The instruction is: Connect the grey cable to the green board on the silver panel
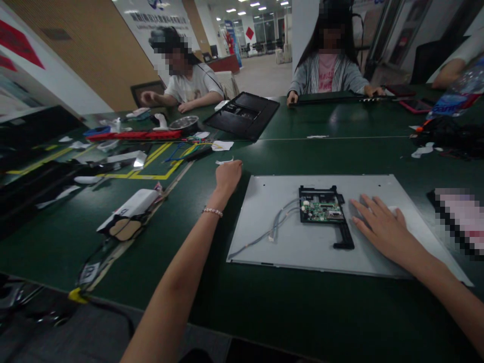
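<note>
A flat grey-white metal panel point(260, 227), like the back of a screen, lies on the green table in front of me. On it sits a green circuit board point(323, 210) in a black plastic frame point(345, 236), with grey cables point(280, 218) running off to the left. My right hand point(383, 227) rests on the panel right of the frame, fingers stretched out; a bit of something white shows beside it. Beyond the panel's left edge, my left hand point(229, 176) is closed, with a thin white scrap point(224, 162) at its far side. Its fingertips are hidden.
To the left lies a white-wrapped battery pack point(130, 214) with cables. Further back are a black plastic cover point(244, 115), a red strip point(136, 135) and coloured wires point(192, 146). A phone point(459, 219) lies at the right. Two people sit across the table.
</note>
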`<action>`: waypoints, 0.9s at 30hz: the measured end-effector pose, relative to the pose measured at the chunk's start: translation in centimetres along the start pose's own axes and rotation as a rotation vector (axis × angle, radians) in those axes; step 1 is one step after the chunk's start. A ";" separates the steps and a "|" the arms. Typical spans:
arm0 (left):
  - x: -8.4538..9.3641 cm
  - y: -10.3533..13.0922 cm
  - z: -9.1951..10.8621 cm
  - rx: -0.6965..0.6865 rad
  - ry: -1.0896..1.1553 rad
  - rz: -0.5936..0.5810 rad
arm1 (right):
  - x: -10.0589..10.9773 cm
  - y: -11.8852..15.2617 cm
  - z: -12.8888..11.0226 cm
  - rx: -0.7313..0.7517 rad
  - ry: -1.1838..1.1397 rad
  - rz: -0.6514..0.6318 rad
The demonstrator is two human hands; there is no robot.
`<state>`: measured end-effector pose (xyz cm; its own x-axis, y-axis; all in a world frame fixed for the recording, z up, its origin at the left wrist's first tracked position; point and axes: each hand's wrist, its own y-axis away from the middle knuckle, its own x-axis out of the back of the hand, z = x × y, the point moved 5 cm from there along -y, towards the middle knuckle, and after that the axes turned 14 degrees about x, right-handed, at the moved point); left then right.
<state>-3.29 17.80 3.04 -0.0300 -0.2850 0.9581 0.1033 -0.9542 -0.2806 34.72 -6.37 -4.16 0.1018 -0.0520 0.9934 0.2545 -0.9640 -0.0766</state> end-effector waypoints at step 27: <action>-0.4 12.1 15.7 -0.899 0.333 -0.153 | 0.2 0.1 -0.2 -0.001 0.009 0.013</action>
<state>13.59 7.82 0.17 -0.2744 -0.0310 0.9611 -0.7191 -0.6570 -0.2265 34.57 -6.57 -3.95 0.0964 -0.0664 0.9931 0.2524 -0.9635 -0.0890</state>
